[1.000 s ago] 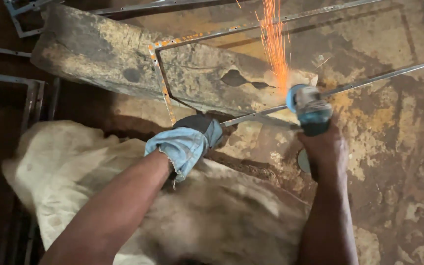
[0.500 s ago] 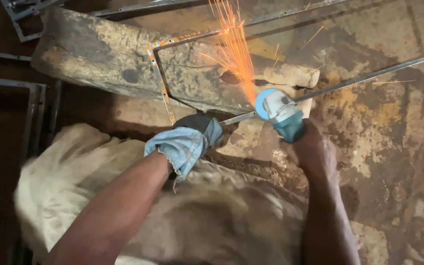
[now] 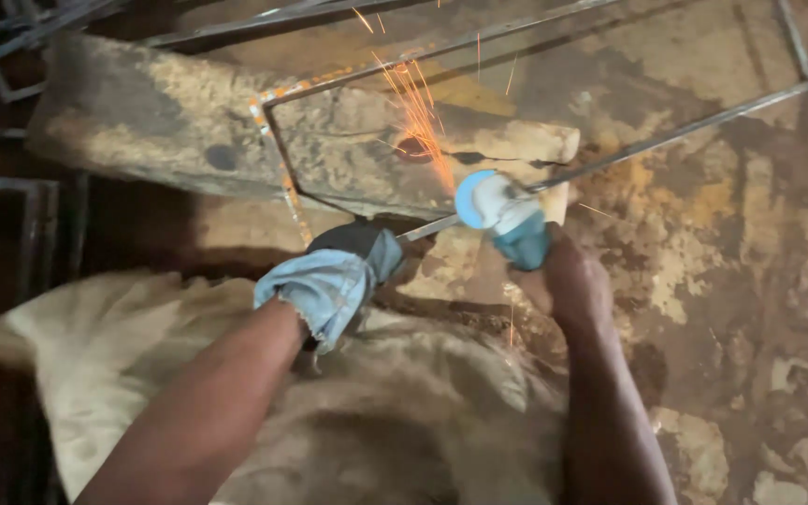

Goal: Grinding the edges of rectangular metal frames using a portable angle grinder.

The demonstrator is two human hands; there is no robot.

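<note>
Plainly, the sparks (image 3: 415,112) are the hazard — they fly up off the angle grinder (image 3: 502,217) across the wooden block (image 3: 189,140), and the right hand (image 3: 572,285) gripping the grinder's body is bare. If the disc catches on the thin metal frame (image 3: 666,140), it could kick toward the left hand (image 3: 334,276), whose gloved fingers are clamped on the frame's lower bar just beside the cut. That bar rests on the block. Both forearms reach forward over a pale sack (image 3: 236,393) — the right wrist is bent slightly inward.

A pale sack (image 3: 142,374) covers the lap; spare metal frames (image 3: 11,37) lie upper left.
</note>
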